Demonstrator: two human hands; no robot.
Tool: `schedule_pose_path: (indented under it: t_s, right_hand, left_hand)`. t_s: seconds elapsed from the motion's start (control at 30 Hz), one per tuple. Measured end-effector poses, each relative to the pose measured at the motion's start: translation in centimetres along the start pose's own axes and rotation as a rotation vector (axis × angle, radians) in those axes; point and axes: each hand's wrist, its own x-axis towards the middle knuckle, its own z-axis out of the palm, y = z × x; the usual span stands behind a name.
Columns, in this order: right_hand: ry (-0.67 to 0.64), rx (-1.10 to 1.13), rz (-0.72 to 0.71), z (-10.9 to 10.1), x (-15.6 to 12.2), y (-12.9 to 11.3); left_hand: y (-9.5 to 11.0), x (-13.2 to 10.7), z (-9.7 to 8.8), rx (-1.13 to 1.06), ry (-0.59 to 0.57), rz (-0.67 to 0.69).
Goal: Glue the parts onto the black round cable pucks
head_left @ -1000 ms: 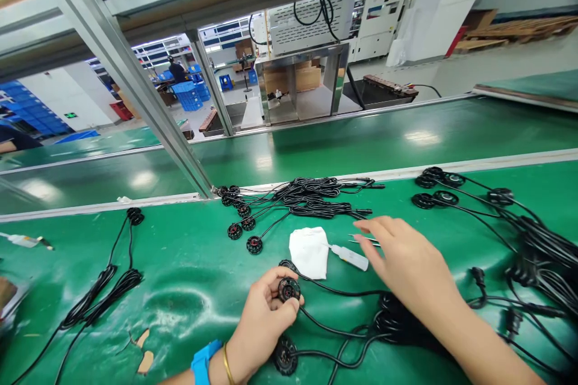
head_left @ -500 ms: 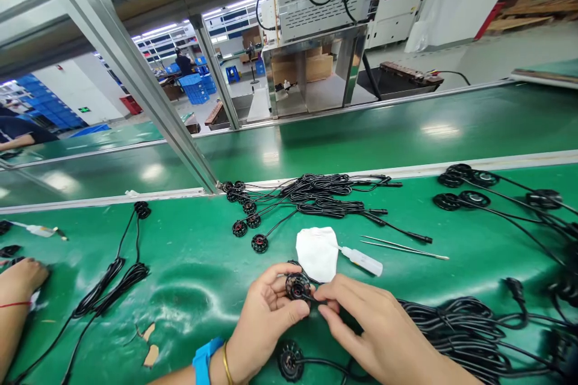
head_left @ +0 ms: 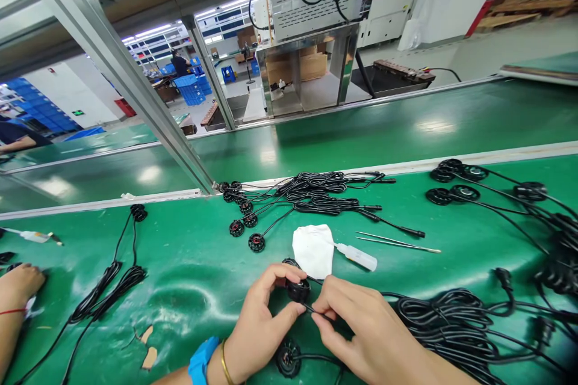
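Note:
My left hand (head_left: 264, 319), with a blue band and a gold bangle at the wrist, grips a round black cable head (head_left: 298, 289) between thumb and fingers. Right beside it, my right hand (head_left: 356, 325) pinches the thin black cable coming off that head. Below my hands lies another round black cable head (head_left: 288, 358) with its cable running right. Just beyond them rest a white cloth (head_left: 313, 249), a small clear dropper bottle (head_left: 357, 257) and metal tweezers (head_left: 400, 242).
Bundled black cables with round heads (head_left: 316, 192) lie near the bench's back edge. More coiled cable (head_left: 451, 325) is at right, other cable heads (head_left: 465, 194) further back. A co-worker's hand (head_left: 22, 286) is at the left edge, near a pair of cables (head_left: 112, 277).
The cable head in my left hand has turned, its open spoked face now tipped out of sight and its dark side showing. The whole view has shifted slightly.

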Motion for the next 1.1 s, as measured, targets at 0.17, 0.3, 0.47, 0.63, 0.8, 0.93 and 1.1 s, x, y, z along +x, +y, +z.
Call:
schedule_pose_path:
  t_s: [0.17,0.3,0.47,0.63,0.8,0.93,1.1]
  right_hand:
    - [-0.169,0.073,0.082,-0.5,0.2,-0.3]
    - [-0.279,0.058,0.105,-0.6,0.2,-0.2]
    - [-0.125,0.025,0.036,-1.5,1.0,0.4]
    - [0.152,-0.170,-0.020,-3.2,1.2,2.1]
    - [0.234,-0.469,0.018,-4.9,1.8,5.8]
    - [0.077,-0.750,-0.010,-5.6,4.6,9.2]
    - [-0.009,-0.846,-0.082,-5.0,9.0,11.5]
  left_hand:
    - [0.4,-0.4,-0.3,0.052,-0.031,0.176]
    - [-0.4,0.5,-1.4,0.195,0.249,0.170]
    - [-2.2,3.2,-4.5,0.412,0.492,0.117]
    - [-3.4,5.3,-8.1,0.566,0.594,0.142]
    - [-4.7,6.7,-10.3,0.651,0.514,0.126]
    - [-5.3,7.3,-10.4,0.631,0.472,0.106]
    - [-5.1,7.3,-10.2,0.528,0.544,0.079]
